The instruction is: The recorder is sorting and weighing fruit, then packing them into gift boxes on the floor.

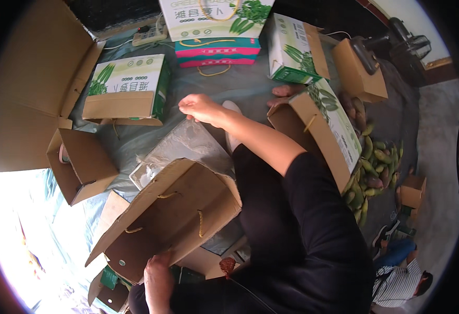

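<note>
An open cardboard box with yellow rope handles lies tilted in front of me, its bare brown inside showing. At its near edge, my left hand is closed on the cardboard, the fingertips partly hidden. My right hand reaches forward over the far corner of a greyish clear plastic sheet or stack of bags. Its fingers are pinched together; whether they hold a bit of the plastic cannot be made out. That plastic lies just beyond the open box, beside a white-edged tray.
Green-and-white cartons stand around me, with a pink-and-teal box at the back. Another open carton sits at my right, beside a pile of green radishes. A small open brown box stands left. A person is at lower right.
</note>
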Tool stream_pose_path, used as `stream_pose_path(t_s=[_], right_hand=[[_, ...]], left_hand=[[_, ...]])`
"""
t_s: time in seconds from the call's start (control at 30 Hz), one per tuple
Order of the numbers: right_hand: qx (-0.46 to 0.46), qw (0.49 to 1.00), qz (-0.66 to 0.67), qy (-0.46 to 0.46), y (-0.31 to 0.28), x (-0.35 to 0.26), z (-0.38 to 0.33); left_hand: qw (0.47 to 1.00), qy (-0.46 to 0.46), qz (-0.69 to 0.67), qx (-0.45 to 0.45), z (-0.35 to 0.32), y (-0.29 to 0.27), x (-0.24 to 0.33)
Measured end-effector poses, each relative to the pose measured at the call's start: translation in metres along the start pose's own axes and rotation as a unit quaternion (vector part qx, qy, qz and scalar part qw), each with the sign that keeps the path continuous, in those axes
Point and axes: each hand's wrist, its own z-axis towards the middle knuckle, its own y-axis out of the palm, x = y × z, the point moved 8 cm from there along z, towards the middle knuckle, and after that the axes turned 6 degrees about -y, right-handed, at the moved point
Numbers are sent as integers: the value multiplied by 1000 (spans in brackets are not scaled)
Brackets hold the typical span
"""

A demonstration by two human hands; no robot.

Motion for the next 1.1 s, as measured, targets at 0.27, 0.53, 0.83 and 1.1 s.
stream_pose_path(t_s=[0.27,0.53,0.83,1.1], right_hand=[[276,947,-13,-165,-158,-46,-221],[687,727,8,9,-280,94,-504],[586,784,56,196,-183,134,-494],[649,698,-258,158,-229,183,-518]], left_hand=[[1000,9,-18,9,3,1,8],[1000,13,-17,2,-1,2,14],[1000,19,-12,3,-1,6,5],[999,-7,-32,1,-2,2,10]])
